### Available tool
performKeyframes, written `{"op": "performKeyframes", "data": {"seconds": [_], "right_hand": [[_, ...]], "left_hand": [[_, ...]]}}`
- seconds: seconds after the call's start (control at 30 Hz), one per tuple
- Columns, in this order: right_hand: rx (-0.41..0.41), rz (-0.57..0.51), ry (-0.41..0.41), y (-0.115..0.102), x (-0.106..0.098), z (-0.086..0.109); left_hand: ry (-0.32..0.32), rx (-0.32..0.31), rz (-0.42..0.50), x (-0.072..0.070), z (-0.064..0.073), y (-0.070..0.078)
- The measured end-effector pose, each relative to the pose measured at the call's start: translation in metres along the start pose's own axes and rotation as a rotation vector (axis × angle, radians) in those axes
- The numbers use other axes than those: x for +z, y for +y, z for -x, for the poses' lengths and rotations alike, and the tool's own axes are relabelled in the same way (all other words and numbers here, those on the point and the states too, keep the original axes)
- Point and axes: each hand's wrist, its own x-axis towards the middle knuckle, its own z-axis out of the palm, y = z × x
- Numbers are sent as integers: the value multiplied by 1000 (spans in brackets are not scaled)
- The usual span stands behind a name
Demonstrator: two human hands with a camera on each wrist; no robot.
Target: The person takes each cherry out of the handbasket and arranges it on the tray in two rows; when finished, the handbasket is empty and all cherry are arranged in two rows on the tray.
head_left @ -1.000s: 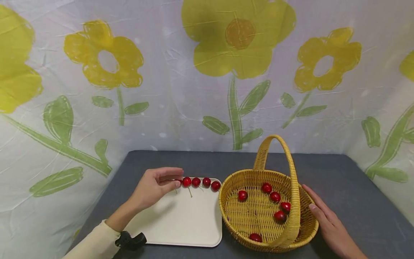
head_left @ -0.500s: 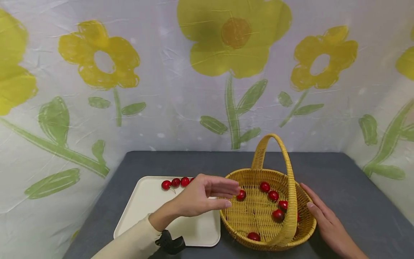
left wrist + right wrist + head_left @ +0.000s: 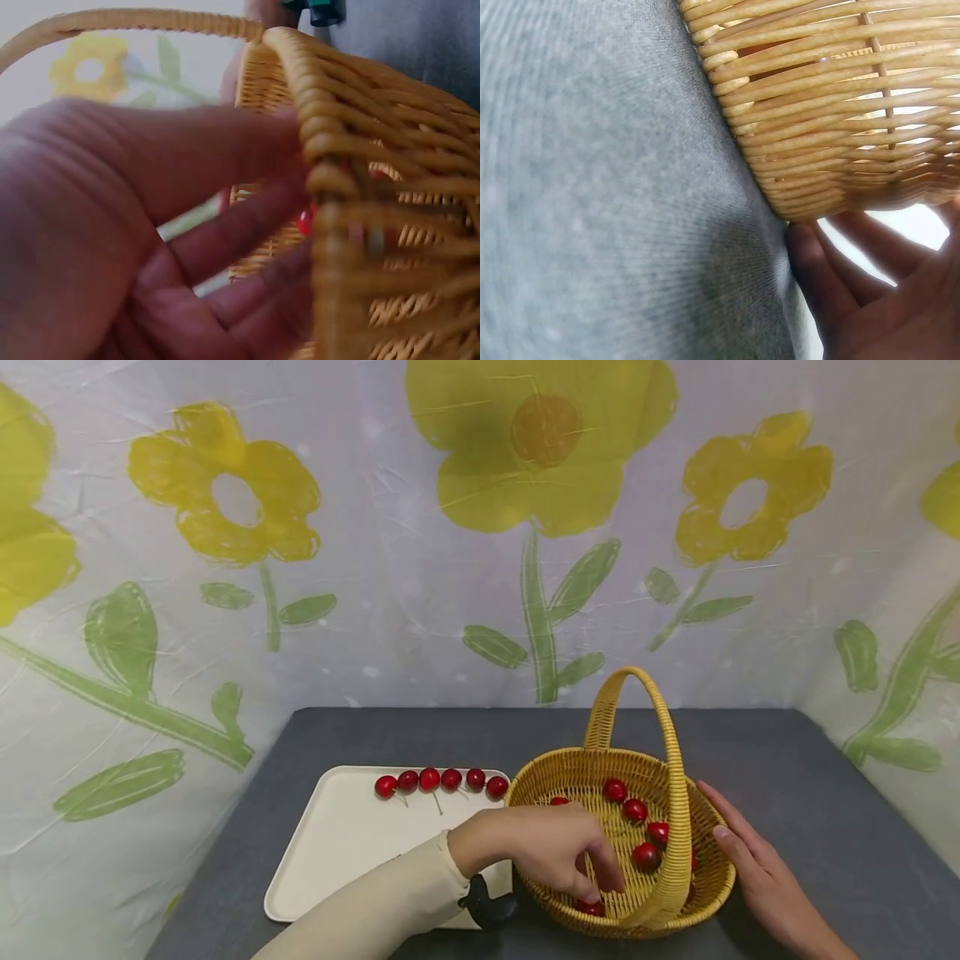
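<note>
5 yellow flowers with green stems and leaves are printed on the pale, creased cloth that hangs behind and at both sides of the dark grey table. On that surface lies a cream tray, with 6 red cherries in 1 row along its far edge, some with stems. Just to the right of it stands a yellow wicker basket with 1 arched handle; at least 7 more cherries lie inside, 1 partly behind the handle.

The left hand, below a cream sleeve and a black device at the wrist, reaches over the basket's left side. Its thumb and fingers point down, a gap between them. 1 cherry by the near wall lies right under the thumb tip, a little left of the fingers. Whether they pinch it I cannot tell; in the left wrist view the rim hides the fingertips. The right hand rests against the basket's outer right side, fingers extended rather than clenched, with its thumb at the rim and the wicker touching it.
</note>
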Motion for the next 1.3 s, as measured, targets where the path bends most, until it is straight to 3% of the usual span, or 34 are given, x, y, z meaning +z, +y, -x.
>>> {"op": "performKeyframes", "data": {"seconds": [0.13, 0.27, 0.67, 0.77, 0.87, 1.07, 1.3], "right_hand": [[0, 1, 1, 0, 0, -1], [2, 1, -3, 1, 0, -1], [-28, 17, -2, 0, 0, 0], [-37, 14, 4, 0, 0, 1], [-42, 16, 12, 1, 0, 1], [-30, 28, 7, 1, 0, 0], [-23, 24, 12, 2, 0, 0]], "left_hand": [[-41, -69, -66, 5, -13, 2], [-46, -90, -105, 14, -21, 0], [233, -273, -123, 28, -24, -11], [276, -291, -101, 31, -24, -13], [282, -231, -79, 31, -24, -16], [175, -47, -69, 30, -24, -21], [189, -24, -236, 30, -29, -20]]}}
